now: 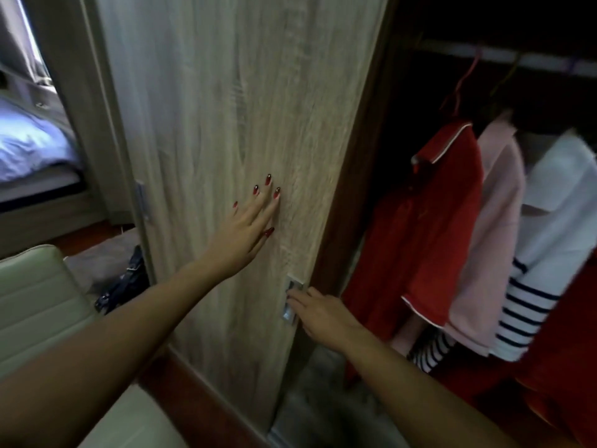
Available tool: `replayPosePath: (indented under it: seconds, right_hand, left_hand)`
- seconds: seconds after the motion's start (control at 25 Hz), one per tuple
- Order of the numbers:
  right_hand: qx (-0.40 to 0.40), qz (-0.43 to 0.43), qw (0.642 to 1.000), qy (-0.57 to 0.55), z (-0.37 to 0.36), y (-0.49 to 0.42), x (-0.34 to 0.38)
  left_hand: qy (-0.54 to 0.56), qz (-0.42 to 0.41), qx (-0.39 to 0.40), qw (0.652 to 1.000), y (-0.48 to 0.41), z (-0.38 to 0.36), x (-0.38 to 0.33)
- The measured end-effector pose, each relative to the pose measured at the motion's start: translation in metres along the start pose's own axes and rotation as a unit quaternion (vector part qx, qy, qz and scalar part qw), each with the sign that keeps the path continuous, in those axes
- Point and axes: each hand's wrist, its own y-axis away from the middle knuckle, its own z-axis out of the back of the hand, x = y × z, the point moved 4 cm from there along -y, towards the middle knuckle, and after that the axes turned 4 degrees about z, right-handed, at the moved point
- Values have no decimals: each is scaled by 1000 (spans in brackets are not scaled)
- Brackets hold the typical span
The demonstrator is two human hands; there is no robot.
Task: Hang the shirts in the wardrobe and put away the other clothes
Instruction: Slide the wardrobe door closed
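Note:
A light wood sliding wardrobe door [226, 108] fills the middle of the view. My left hand [250, 227] lies flat against its panel, fingers spread, holding nothing. My right hand [318, 313] has its fingertips in the recessed metal handle [292, 299] near the door's right edge. To the right the wardrobe is open and dark. On its rail [517, 58] hang a red shirt [429, 227], a pink shirt [491, 234] and a white shirt with navy stripes [546, 234].
A pale cushioned chair [38, 305] stands at the lower left, close to my left arm. A dark bag [124, 282] lies on the floor by the door's left edge. A bed with blue bedding [29, 143] is at the far left.

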Motion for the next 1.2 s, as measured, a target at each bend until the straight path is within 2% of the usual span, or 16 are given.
replayPosePath:
  seconds: [0.08, 0.16, 0.48, 0.64, 0.8, 1.04, 1.2]
  right_hand:
    - [51, -36, 998, 16, -15, -6, -2]
    - [69, -70, 995, 6, -28, -7, -3]
    - [2, -149, 989, -2, -46, 18, -4]
    - [-51, -184, 981, 15, -53, 64, -6]
    - [-45, -237, 970, 41, -57, 124, -13]
    - [-48, -360, 932, -3, -61, 216, -14]
    - [-71, -458, 884, -53, -64, 266, -18]
  left_hand:
    - [-2, -7, -3, 1000, -1, -5, 1]
    - [13, -16, -3, 1000, -2, -9, 1]
    - [3, -37, 18, 999, 4, -30, -16]
    - [-59, -90, 21, 994, 11, -48, -55]
    - [-52, -134, 11, 990, 19, -68, -108]
    - [-60, -265, -28, 962, 27, -85, -186]
    - [-45, -287, -48, 956, 28, -92, -226]
